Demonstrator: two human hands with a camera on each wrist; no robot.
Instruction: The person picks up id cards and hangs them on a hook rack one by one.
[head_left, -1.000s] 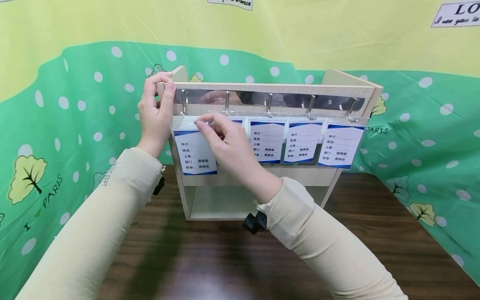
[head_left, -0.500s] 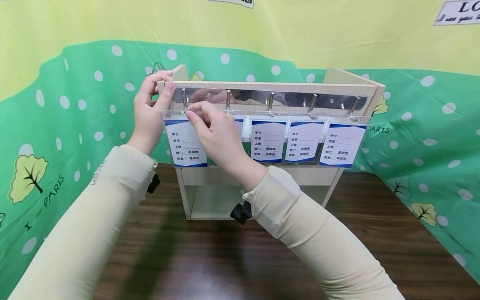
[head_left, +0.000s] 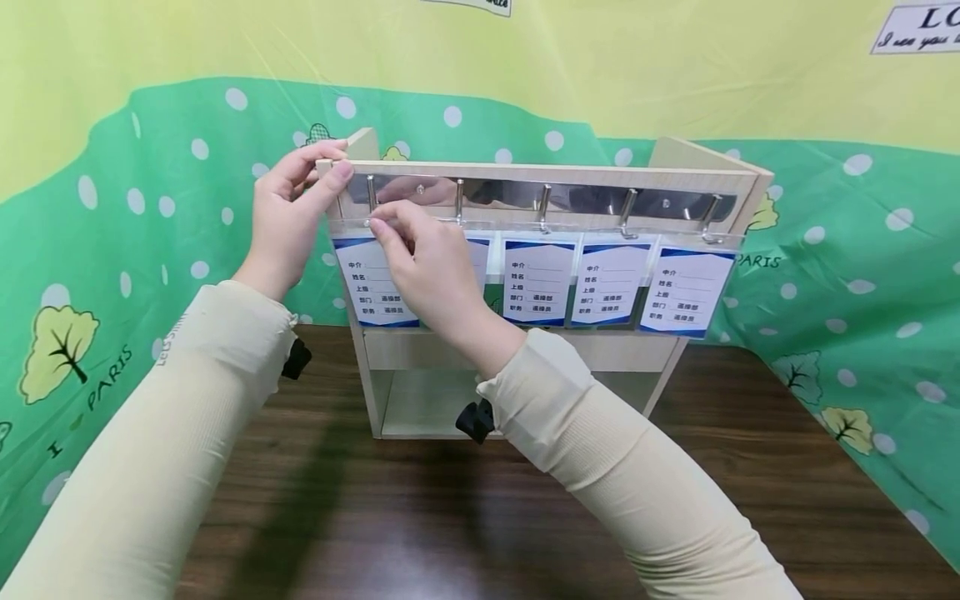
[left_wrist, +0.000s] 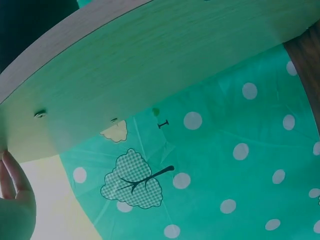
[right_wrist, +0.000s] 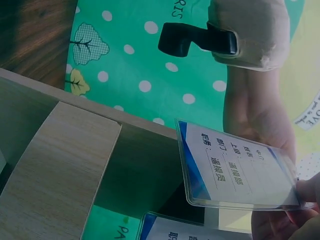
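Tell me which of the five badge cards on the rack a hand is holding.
The leftmost badge card: the right hand pinches its top edge at the first hook; the other four hang untouched.

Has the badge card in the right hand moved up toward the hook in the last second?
Yes. The badge card pinched by the right hand has risen against the wooden rack; its top edge now sits level with the leftmost hook.

Staged tabletop setup rather than a lived-in room, suggested by a printed green-and-yellow polka-dot backdrop (head_left: 150, 167) draped behind, a dark wood-grain table (head_left: 465, 517), a small wooden hook rack (head_left: 540, 175) hung with badge cards (head_left: 611, 283)
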